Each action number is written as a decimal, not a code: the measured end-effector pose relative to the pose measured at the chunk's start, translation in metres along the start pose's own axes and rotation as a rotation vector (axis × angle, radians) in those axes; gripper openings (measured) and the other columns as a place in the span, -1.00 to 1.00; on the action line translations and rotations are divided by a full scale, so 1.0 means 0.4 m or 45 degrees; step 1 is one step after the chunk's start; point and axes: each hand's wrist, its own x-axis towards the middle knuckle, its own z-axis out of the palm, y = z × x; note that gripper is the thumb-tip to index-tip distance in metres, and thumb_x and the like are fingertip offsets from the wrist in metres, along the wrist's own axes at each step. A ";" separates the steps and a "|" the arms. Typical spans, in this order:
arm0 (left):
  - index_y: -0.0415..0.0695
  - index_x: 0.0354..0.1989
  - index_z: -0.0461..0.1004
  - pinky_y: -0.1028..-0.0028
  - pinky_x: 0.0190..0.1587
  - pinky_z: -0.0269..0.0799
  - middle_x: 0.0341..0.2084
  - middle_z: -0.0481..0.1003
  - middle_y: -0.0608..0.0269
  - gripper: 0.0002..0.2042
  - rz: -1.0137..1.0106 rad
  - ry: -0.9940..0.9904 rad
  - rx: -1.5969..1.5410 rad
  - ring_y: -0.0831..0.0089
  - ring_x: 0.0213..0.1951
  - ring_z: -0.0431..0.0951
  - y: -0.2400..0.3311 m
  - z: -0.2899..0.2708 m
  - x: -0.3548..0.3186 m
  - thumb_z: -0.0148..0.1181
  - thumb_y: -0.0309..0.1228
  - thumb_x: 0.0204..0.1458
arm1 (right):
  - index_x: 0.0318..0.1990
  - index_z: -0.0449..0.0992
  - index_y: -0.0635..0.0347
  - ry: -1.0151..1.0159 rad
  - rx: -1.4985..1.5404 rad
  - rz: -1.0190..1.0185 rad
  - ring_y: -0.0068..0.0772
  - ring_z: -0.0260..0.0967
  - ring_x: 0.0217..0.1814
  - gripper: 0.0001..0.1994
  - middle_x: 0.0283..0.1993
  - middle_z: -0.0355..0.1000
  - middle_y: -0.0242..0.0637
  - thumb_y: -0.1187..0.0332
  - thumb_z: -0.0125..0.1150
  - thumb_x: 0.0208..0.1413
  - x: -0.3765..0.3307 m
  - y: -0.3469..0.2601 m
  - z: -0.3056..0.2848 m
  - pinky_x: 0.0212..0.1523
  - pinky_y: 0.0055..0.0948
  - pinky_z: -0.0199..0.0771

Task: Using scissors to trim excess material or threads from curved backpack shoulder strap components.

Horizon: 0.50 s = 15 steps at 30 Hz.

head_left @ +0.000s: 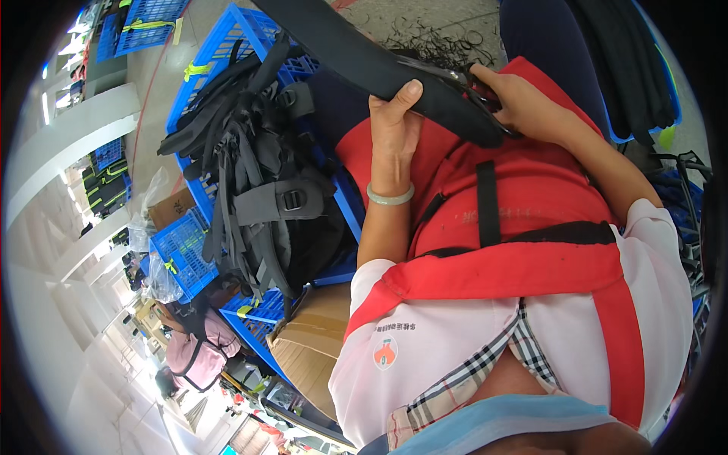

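A long, curved black padded strap (341,49) runs from the top edge down to the front of my red apron. My left hand (396,117) is closed on it, thumb pressed along its near edge and the other fingers hidden behind. At the strap's right edge, my right hand (531,106) is closed on a pair of scissors (464,78). A shiny part of the scissors shows along the strap's edge, and the dark handles are partly covered by my fingers. How far apart the blades stand is hard to make out.
A blue crate (182,106) on the left is heaped with black straps and buckles (265,197). Cardboard (307,326) sits below it. Black trimmings (444,34) litter the floor ahead. Black padded pieces (622,68) fill a crate on the right. A person in pink (201,349) is farther off.
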 end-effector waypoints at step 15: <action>-0.18 -0.22 0.49 0.43 -0.15 0.51 -0.35 0.53 0.29 -0.77 -0.008 0.028 -0.031 0.42 -0.28 0.55 -0.013 0.014 0.003 0.29 -0.64 -0.08 | -0.08 0.24 0.26 0.102 -0.086 -0.069 0.15 0.38 -0.20 -0.64 -0.33 0.41 0.09 0.41 0.23 0.00 -0.004 0.022 0.017 -0.25 -0.06 0.34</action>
